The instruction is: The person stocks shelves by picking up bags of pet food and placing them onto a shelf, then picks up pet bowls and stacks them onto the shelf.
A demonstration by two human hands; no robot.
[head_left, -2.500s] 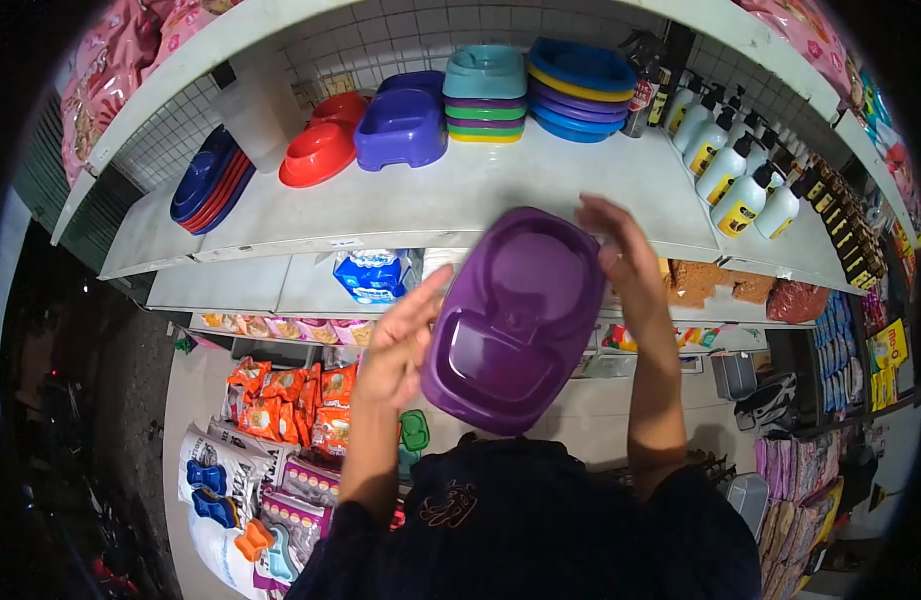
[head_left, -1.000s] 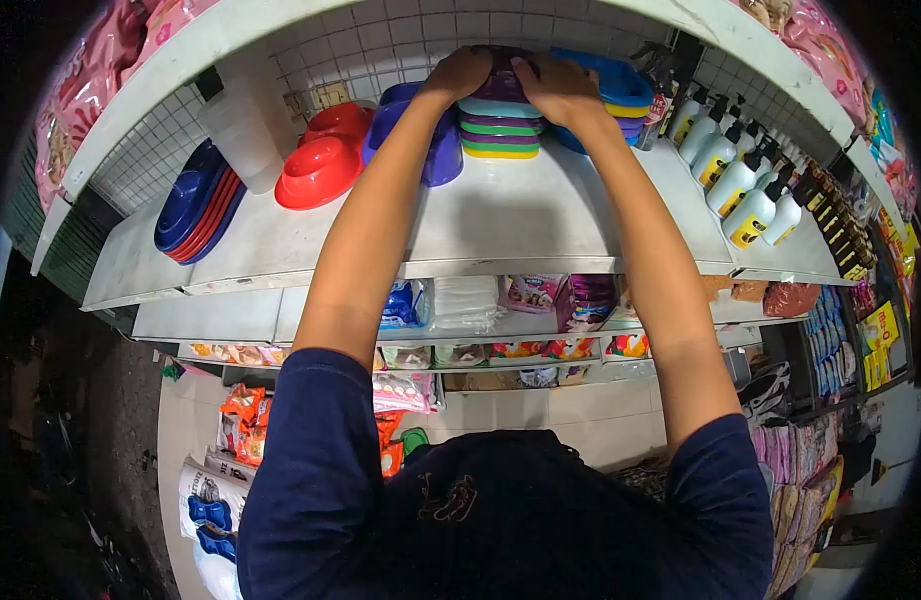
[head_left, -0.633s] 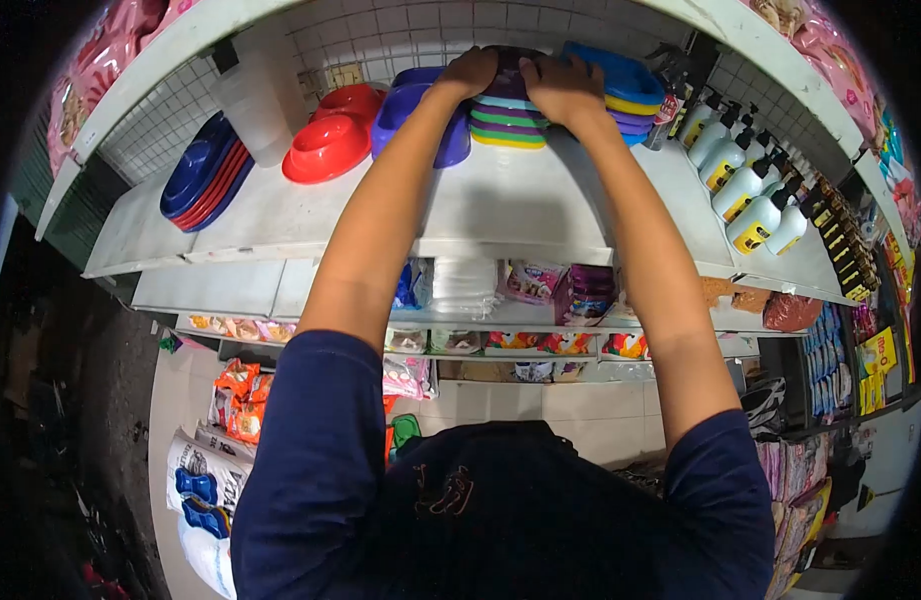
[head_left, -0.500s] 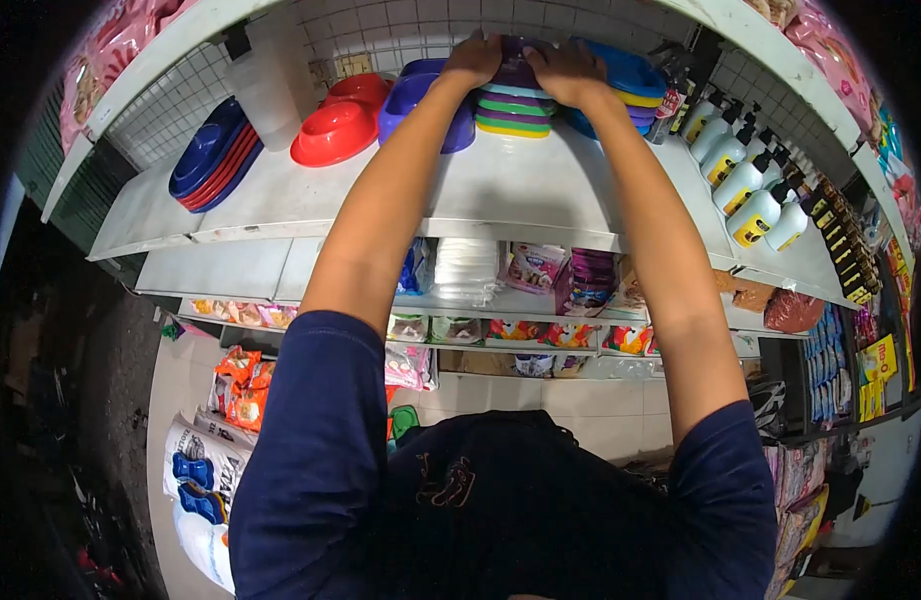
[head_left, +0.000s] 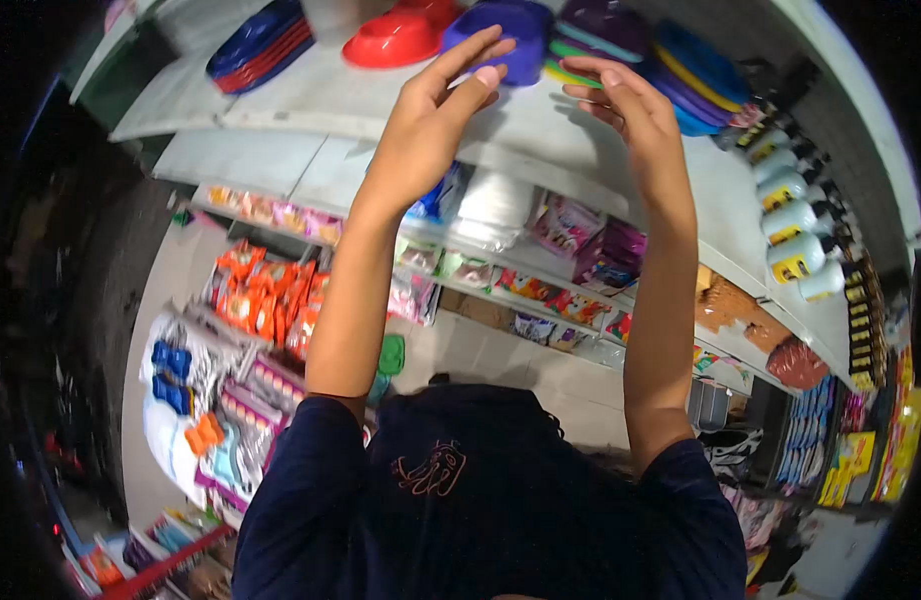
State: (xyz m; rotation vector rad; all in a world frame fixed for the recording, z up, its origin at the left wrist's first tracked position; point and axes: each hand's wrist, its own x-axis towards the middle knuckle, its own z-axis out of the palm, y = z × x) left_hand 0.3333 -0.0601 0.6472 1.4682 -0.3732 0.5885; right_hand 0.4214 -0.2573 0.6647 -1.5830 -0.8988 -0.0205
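My left hand (head_left: 428,132) is raised with its fingers apart and nothing in it, in front of a blue-violet bowl (head_left: 524,52) on the shelf. My right hand (head_left: 638,122) is also empty, fingers spread, just below a stack of bowls. A dark purple bowl (head_left: 603,25) lies on top of that stack, with light blue and green ones beneath it. To its right stands another stack, topped by a blue bowl (head_left: 703,62). Red bowls (head_left: 396,38) sit left of the blue-violet one.
Pump bottles (head_left: 796,258) line the right of the shelf (head_left: 351,102). Blue and red bowls (head_left: 259,50) are stacked at its left. Lower shelves hold colourful packets (head_left: 566,225). Orange bags (head_left: 266,290) and small bone-shaped bowls (head_left: 173,375) are at the lower left.
My hands have let go of the dark purple bowl, now on the stack, and moved back toward me. The view has tilted down and turned.
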